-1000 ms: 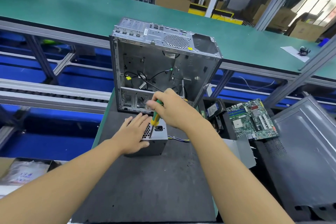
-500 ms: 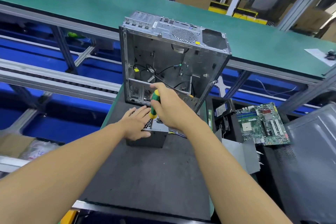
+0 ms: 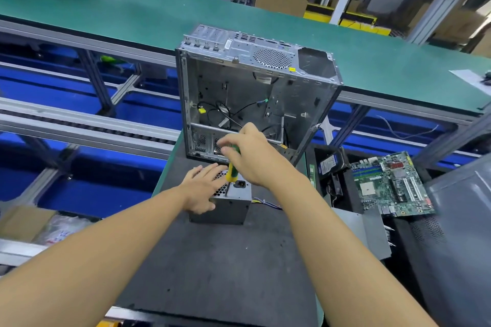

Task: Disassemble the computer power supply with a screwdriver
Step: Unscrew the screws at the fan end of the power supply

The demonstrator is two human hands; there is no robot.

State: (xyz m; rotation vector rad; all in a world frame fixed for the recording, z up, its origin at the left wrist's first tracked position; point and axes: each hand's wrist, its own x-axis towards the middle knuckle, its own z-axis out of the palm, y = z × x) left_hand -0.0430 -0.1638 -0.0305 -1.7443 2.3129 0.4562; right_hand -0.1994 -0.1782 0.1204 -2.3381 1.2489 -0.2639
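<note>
No readable text anywhere. White sticker on computer case (image 3: 257, 93) top rear panel: print too small. Label on hard drive (image 3: 329, 164) right of the mat: blurred. Motherboard (image 3: 390, 183) markings illegible. Bag (image 3: 61, 228) at lower left has unreadable coloured print.

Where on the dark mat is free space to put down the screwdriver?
The mat is bare nearer than the power supply, between both forearms. Another bare strip lies right of the supply, past its wires. Between supply and case it is crowded by both hands.
</note>
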